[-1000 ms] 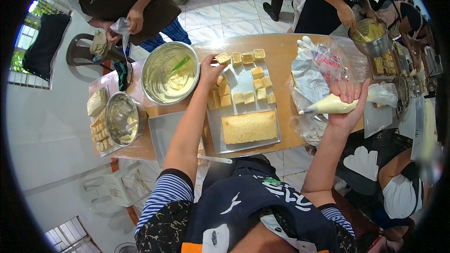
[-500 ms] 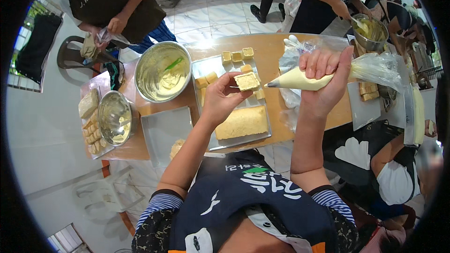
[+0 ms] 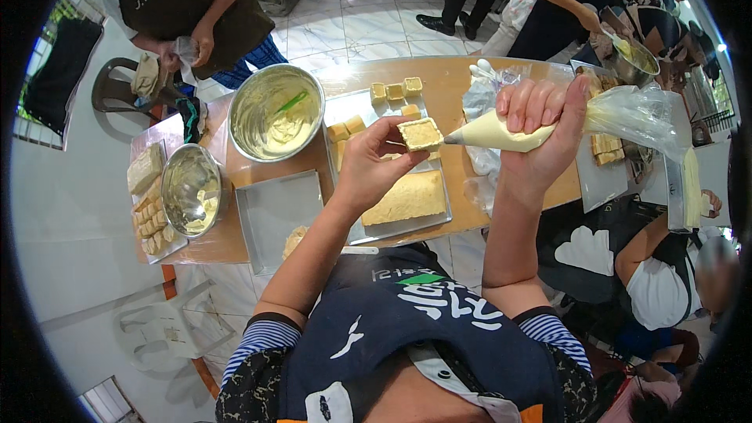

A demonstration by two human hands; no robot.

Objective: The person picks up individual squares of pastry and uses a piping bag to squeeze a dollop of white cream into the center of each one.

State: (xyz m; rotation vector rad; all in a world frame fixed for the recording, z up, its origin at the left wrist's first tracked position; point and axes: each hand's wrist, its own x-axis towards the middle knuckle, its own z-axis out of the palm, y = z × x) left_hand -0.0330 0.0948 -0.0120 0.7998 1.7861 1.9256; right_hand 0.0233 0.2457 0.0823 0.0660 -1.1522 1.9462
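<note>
Between the thumb and fingers of my left hand [image 3: 372, 164] is a small square piece of cake [image 3: 421, 135], lined with pale cream around its top edge. My right hand [image 3: 544, 129] is wrapped around a clear piping bag [image 3: 497, 133] full of pale yellow cream. The bag's tip points left and meets, or nearly meets, the right edge of the cake piece. Below my left hand, a tray [image 3: 354, 239] carries a large uncut block of sponge cake [image 3: 405, 200] and several small cake squares [image 3: 395, 92], some with cream edging.
Left of the tray stand a large steel bowl [image 3: 235, 137] of cream with a green spatula [image 3: 292, 103], a smaller bowl [image 3: 168, 196] and a bare-bottomed grey tray [image 3: 274, 207]. Cut cake pieces [image 3: 149, 215] sit at the far left. Other people work around the table, one stirring a bowl [image 3: 638, 66].
My left hand has turned the cake piece slightly and moved it right, up to the bag's tip. Cream edging on its top shows more clearly. The piping bag has barely moved.
</note>
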